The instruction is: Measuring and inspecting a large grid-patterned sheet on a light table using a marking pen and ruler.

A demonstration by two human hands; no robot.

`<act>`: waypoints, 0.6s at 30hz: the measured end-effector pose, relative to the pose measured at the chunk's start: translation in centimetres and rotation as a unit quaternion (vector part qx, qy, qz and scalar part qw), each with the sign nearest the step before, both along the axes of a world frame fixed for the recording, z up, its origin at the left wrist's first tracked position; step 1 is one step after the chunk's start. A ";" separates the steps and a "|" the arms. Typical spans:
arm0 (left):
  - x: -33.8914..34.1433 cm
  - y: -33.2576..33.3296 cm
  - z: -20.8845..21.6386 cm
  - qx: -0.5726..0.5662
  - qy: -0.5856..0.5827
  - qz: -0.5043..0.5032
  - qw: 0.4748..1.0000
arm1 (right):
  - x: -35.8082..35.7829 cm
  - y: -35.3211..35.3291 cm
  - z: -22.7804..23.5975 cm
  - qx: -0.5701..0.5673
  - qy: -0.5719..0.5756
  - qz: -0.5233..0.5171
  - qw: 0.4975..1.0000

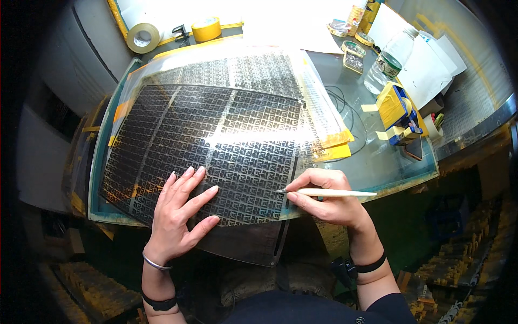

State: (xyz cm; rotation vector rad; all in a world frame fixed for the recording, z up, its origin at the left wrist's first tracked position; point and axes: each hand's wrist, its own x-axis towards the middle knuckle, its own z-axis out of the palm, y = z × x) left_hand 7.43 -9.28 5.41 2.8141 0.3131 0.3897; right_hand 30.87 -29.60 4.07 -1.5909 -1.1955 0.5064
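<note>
A dark, glossy film sheet with a repeating grid of small patterns lies at a slant on the table, its near edge hanging over the front. My left hand rests on its lower part, fingers spread and nothing held. In my right hand a fine paintbrush with a pale tapered handle is pinched between thumb and fingers. Its dark tip points left over the sheet's right edge; whether it touches is too small to tell. Under the dark sheet lies a lighter patterned sheet.
The glass-topped table carries tape rolls and a yellow roll at the back left. On the right stand a clear jar, a blue-and-yellow tape dispenser, small round containers and a black cable. Bright light glares at the back.
</note>
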 end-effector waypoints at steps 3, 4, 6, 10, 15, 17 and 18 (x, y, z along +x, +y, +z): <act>-0.1 0.0 0.0 0.002 -0.001 0.000 1.000 | 0.3 -0.3 0.1 -0.014 0.007 0.045 0.999; -0.2 0.0 0.0 0.003 -0.001 0.000 1.000 | 0.4 -0.4 0.1 -0.020 0.012 0.061 0.998; -0.2 0.1 -0.1 -0.008 0.005 -0.004 1.000 | 0.3 -0.5 0.2 -0.014 0.021 0.031 0.999; -0.3 0.0 -0.1 -0.012 0.008 -0.002 1.000 | -0.1 -1.0 0.0 0.009 0.088 -0.051 0.995; -0.3 -0.1 0.1 -0.017 0.005 -0.005 1.000 | -1.4 0.3 -1.4 0.171 -0.116 -0.041 0.978; -0.5 0.0 0.0 -0.018 0.009 -0.004 1.000 | -3.8 1.2 -0.5 0.160 -0.284 0.067 0.943; -0.5 0.1 0.0 -0.020 0.011 -0.007 1.000 | -6.0 1.3 0.4 0.129 -0.327 0.117 0.929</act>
